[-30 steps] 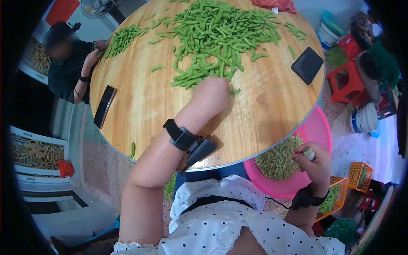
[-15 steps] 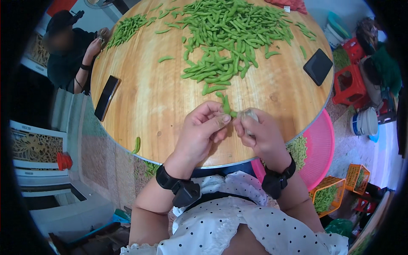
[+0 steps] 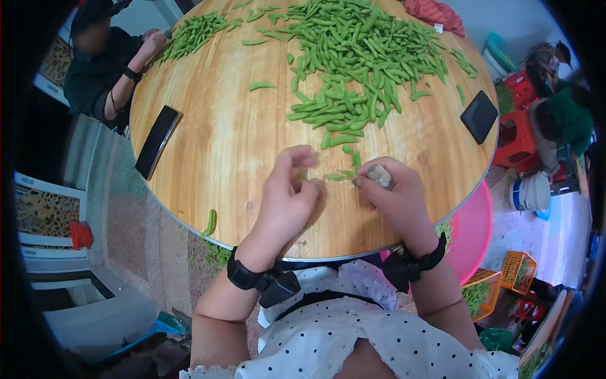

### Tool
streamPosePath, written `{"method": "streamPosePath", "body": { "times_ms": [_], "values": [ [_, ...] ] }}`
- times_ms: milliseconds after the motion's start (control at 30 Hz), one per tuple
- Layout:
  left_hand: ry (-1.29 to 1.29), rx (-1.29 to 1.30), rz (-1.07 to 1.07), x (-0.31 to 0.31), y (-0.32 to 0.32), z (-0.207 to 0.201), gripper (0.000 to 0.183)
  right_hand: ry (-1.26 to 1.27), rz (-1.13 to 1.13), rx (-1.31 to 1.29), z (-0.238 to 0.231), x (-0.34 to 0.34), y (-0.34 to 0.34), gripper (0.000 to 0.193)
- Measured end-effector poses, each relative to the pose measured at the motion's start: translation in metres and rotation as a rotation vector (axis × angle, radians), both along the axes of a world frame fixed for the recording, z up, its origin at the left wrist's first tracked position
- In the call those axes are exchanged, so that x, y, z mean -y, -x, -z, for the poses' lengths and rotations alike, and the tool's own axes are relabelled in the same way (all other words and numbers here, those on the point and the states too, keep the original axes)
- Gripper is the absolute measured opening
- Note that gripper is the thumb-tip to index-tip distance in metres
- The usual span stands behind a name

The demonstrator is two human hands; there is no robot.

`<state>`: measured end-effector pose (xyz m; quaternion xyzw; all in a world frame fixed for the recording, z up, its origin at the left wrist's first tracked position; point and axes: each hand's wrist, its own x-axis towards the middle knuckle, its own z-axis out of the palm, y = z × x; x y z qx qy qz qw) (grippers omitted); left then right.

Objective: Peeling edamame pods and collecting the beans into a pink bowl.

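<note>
The left hand point(image 3: 284, 196) gapes, seemingly empty. The right hand point(image 3: 402, 191) curls narrowly, a crumpled whitish wad point(image 3: 380, 176) at its fingers; whether it grips the slim green pod point(image 3: 341, 176) by its fingertips, I cannot tell. A careless left-hand sweep could scatter it.

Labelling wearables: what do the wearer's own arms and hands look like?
Both forearms are bare; the left hand and right hand wear no gloves. A black left wrist strap carries a boxy black module; the right wrist strap looks similar. White, black-dotted blouse, frilly sleeve edge at left.
</note>
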<state>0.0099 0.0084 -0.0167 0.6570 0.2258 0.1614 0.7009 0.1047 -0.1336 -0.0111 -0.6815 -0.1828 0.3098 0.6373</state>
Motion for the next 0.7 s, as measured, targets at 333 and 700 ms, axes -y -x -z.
{"method": "streamPosePath", "body": {
  "times_ms": [333, 700],
  "values": [
    [-0.169, -0.214, 0.422, -0.012, 0.011, -0.014, 0.015, 0.035, -0.230, 0.335, -0.010, 0.000, -0.001, 0.012],
    [-0.421, 0.176, 0.196, 0.014, 0.019, -0.004, 0.015, -0.013, -0.310, -0.204, -0.013, 0.009, 0.010, 0.036]
  ]
}}
